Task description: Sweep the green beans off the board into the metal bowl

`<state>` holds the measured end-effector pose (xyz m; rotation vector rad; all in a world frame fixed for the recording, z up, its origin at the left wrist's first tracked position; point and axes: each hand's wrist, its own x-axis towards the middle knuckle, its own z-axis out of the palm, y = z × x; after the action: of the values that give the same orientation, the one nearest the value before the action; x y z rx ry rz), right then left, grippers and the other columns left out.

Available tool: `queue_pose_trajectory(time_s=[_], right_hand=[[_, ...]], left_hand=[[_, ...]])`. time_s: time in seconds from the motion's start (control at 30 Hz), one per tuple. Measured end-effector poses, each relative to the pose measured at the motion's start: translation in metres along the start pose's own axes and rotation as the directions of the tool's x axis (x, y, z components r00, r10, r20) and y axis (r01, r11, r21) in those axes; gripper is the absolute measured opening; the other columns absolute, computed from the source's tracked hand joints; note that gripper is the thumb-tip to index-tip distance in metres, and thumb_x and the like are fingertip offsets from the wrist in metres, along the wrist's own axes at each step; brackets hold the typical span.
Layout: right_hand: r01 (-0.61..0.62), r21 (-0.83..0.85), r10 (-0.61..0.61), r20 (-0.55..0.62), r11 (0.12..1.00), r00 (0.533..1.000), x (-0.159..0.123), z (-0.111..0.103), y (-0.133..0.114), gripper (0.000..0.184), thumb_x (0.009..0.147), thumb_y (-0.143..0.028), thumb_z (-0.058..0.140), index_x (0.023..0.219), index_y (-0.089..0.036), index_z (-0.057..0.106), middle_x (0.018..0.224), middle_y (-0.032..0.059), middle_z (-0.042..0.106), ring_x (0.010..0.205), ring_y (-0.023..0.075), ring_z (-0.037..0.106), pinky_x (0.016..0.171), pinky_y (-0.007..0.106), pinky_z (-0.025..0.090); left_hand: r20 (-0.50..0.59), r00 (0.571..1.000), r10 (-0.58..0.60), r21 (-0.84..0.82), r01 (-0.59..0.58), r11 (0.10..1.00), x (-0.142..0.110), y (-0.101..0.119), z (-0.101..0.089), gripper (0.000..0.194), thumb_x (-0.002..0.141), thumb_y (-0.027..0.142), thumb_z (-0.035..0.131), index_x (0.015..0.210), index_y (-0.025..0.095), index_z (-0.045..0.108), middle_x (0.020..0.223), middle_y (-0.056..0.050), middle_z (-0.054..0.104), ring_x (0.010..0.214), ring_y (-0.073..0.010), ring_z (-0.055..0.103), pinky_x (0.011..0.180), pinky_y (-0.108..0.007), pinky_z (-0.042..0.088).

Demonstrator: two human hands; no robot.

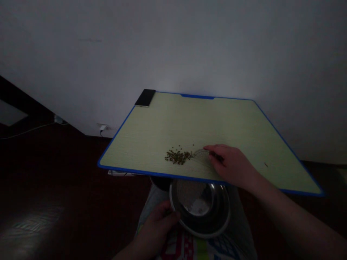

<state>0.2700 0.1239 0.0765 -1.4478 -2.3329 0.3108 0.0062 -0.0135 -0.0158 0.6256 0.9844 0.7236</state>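
My right hand (230,164) rests on a pale green table top (206,122) with a blue edge, its fingers closed on a clear flat plastic piece (201,156). That piece touches the right side of a small heap of green-brown beans (177,156) near the table's front edge. My left hand (158,224) grips the left rim of a round metal bowl (200,209). It holds the bowl just below the table's front edge, over my lap. The bowl's inside looks shiny; I cannot make out what lies in it.
A dark phone (145,97) lies at the table's far left corner. A white wall stands behind. A charger (102,128) is plugged in low on the wall, with a cable (27,130) running left over the dark floor. A small reddish speck (266,164) lies at the table's right.
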Motion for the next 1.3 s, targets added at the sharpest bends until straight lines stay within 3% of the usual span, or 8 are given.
queue_pose_trajectory(time_s=[0.13,0.27,0.57,0.93,1.13,1.3], right_hand=[[-0.016,-0.017,0.016,-0.001,1.0,1.0,0.003,0.001,-0.004,0.044,0.099,-0.022,0.05,0.127,-0.012,0.081,0.112,0.0167,0.086,0.098,0.031,0.082,0.089,0.046,0.067],[-0.035,-0.035,0.034,-0.015,0.999,0.999,0.005,0.001,-0.004,0.042,0.099,-0.021,0.051,0.127,-0.012,0.082,0.113,0.0167,0.085,0.099,0.0306,0.082,0.09,0.045,0.066],[0.045,0.016,-0.045,0.014,0.999,0.999,0.007,-0.001,-0.002,0.04,0.098,-0.019,0.052,0.125,-0.015,0.082,0.11,0.0146,0.086,0.096,0.0293,0.082,0.088,0.045,0.066],[0.052,0.038,-0.053,0.023,0.998,0.998,-0.004,-0.002,-0.002,0.04,0.1,-0.021,0.051,0.124,-0.016,0.082,0.105,0.0129,0.086,0.093,0.026,0.082,0.085,0.039,0.066],[0.089,0.077,-0.09,0.004,0.993,0.996,-0.001,0.002,-0.011,0.038,0.1,-0.02,0.052,0.124,-0.018,0.081,0.109,0.012,0.086,0.096,0.0255,0.082,0.086,0.038,0.065],[0.064,0.044,-0.064,-0.005,0.997,0.998,-0.001,0.001,-0.01,0.039,0.1,-0.02,0.051,0.125,-0.018,0.081,0.107,0.0119,0.086,0.094,0.026,0.082,0.085,0.04,0.066]], left_hand=[[0.01,0.999,-0.046,-0.152,0.047,0.987,-0.001,0.002,0.004,0.031,0.078,0.048,0.094,0.099,0.026,0.089,0.095,-0.005,0.092,0.098,-0.0351,0.085,0.106,-0.055,0.059],[0.034,0.999,-0.037,-0.187,0.043,0.981,-0.002,0.005,0.008,0.025,0.081,0.045,0.092,0.098,0.027,0.089,0.093,-0.004,0.092,0.104,-0.0371,0.085,0.11,-0.059,0.057],[-0.016,0.998,-0.06,-0.155,0.057,0.986,-0.002,0.005,0.009,0.025,0.079,0.046,0.092,0.096,0.028,0.088,0.096,-0.004,0.092,0.107,-0.0386,0.084,0.116,-0.062,0.052],[0.002,0.999,-0.048,-0.102,0.048,0.994,-0.001,0.005,0.006,0.026,0.083,0.045,0.089,0.1,0.026,0.089,0.101,-0.005,0.092,0.1,-0.0362,0.083,0.107,-0.056,0.057],[-0.052,0.997,-0.063,-0.115,0.057,0.992,0.0,0.007,0.008,0.035,0.075,0.049,0.095,0.096,0.023,0.086,0.098,-0.006,0.092,0.097,-0.0339,0.083,0.103,-0.05,0.059],[-0.012,0.998,-0.062,-0.132,0.06,0.989,0.0,0.01,0.01,0.031,0.076,0.049,0.095,0.092,0.024,0.087,0.096,-0.006,0.092,0.097,-0.0337,0.084,0.103,-0.051,0.061]])
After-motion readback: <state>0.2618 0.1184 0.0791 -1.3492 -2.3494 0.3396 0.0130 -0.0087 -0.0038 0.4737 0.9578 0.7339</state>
